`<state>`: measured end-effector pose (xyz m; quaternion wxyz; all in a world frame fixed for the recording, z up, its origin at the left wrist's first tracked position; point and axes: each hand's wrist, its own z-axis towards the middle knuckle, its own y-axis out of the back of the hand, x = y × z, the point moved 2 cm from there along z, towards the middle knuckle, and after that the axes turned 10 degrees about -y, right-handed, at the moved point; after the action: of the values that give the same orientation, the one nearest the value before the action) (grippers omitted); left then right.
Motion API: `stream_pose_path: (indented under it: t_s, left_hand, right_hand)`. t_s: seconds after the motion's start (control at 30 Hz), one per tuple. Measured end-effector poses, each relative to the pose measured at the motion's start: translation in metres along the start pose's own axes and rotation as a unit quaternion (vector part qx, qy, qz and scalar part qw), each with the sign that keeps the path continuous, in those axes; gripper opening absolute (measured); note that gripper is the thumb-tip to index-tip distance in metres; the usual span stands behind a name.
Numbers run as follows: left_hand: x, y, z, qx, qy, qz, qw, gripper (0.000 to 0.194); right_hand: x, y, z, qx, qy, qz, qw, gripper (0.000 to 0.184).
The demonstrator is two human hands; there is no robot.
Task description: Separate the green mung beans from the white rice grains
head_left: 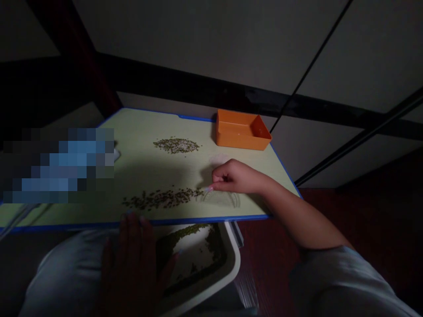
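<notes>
Thumb and fingertips of my right hand (229, 176) are pinched together at the right end of a long strip of small dark grains (165, 198) on the pale yellow tabletop (139, 163). Whatever may be between those fingertips is too small to make out. My left hand (132, 251) lies in shadow at the table's near edge, fingers stretched out, tips close to the strip. It holds nothing that I can see. Under that edge, partly covered by the hand and the table, is a white tub (236, 259) with greenish grains (194, 273) along its sides. Farther back lies a second, greener heap of grains (176, 145).
An orange open box (243, 140) stands at the table's back right corner. A pixelated blue patch (72, 163) covers something at the left. Pale cabinet panels (211, 39) rise behind the table, and a dark reddish floor (277, 259) shows at the right.
</notes>
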<state>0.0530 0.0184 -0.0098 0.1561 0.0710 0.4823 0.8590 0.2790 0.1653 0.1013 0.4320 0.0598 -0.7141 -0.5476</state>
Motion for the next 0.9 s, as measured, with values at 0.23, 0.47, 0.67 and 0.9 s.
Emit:
stream_pose_path:
  t_s: [0.23,0.47,0.67,0.9]
  left_hand:
    - [0.0,0.002,0.0,0.001,-0.023,0.007,1.0,0.085]
    - [-0.001,0.004,0.002,0.006,-0.02,-0.006,1.0,0.087]
    - [-0.002,0.003,0.002,-0.007,-0.005,-0.016,1.0,0.084]
    - [-0.001,0.003,0.0,-0.005,-0.01,-0.018,1.0,0.084]
  right_hand:
    - [-0.004,0.004,0.002,-0.028,-0.048,-0.053,0.997,0.035]
    - [-0.02,-0.004,0.017,-0.106,-0.132,-0.117,0.979,0.03]
    - [-0.011,-0.018,0.023,-0.118,-0.108,-0.137,0.978,0.03]
    - [-0.008,-0.015,0.018,-0.037,-0.035,-0.084,0.995,0.029]
